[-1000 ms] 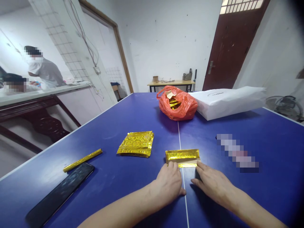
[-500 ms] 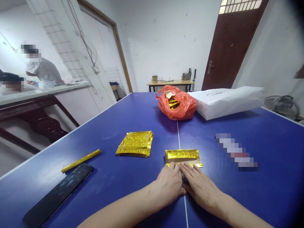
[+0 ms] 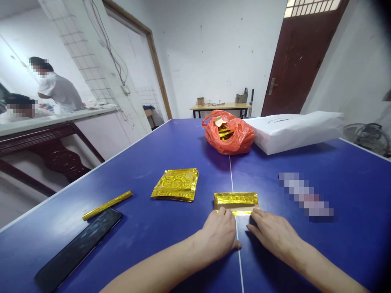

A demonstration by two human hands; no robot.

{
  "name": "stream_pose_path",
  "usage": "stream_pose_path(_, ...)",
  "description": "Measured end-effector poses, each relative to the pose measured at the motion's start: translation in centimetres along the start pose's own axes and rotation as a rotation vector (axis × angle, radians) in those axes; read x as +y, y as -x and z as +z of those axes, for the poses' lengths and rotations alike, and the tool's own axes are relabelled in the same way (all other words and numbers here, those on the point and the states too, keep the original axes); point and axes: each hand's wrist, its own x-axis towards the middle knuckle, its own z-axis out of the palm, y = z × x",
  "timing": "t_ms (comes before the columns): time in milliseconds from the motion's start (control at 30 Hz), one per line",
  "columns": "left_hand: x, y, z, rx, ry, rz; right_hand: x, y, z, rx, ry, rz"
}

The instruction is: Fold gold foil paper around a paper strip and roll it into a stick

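Observation:
A gold foil paper sheet [image 3: 236,199] lies in front of me, folded along its far and near edges, with a plain brown strip between the folds. My left hand [image 3: 220,232] rests on its near left edge, fingers pressing down and thumb spread out on the table. Touching the near right corner is my right hand [image 3: 273,232], fingers stretched forward and thumb apart from them. Neither hand grips anything. Left of the sheet sits a flat stack of embossed gold foil papers [image 3: 175,184]. Farther left lies a thin rolled gold foil tube [image 3: 107,205].
A black phone [image 3: 79,248] lies beside the tube on the blue table [image 3: 146,252]. Toward the back stand a red plastic bag [image 3: 241,140] holding gold foil papers and a white bag [image 3: 293,134]. A blurred-out item [image 3: 307,197] lies at right. Two people are beyond the left counter.
My right hand has slid right, away from my left hand, to the sheet's right corner. The left hand stays on the near edge. The view has shifted slightly.

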Motion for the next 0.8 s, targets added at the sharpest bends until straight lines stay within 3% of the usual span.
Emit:
stream_pose_path(100, 0.0, -0.2, 0.3, 0.058, 0.017, -0.003, -0.1, -0.1, 0.9, 0.083, 0.065, -0.043)
stream_pose_path(233, 0.0, -0.4, 0.9, 0.086, 0.028, 0.000, -0.4, -0.3, 3.5, 0.324, 0.077, -0.206)
stream_pose_path(300, 0.1, -0.5, 1.2, 0.081, 0.035, 0.010, -0.6, -0.4, 4.7, 0.356, 0.029, -0.315)
stream_pose_path(400, 0.2, -0.5, 1.5, 0.078, 0.037, 0.028, -0.9, -0.3, 5.5, 0.377, -0.039, -0.342)
stream_pose_path(567, 0.2, -0.5, 1.5, 0.076, 0.046, 0.020, -1.0, -0.2, 4.4, 0.308, -0.054, -0.296)
stream_pose_path(800, 0.3, -0.1, -0.2, -0.034, 0.012, -0.065, -0.7, -0.2, 2.0, 0.099, 0.018, -0.038)
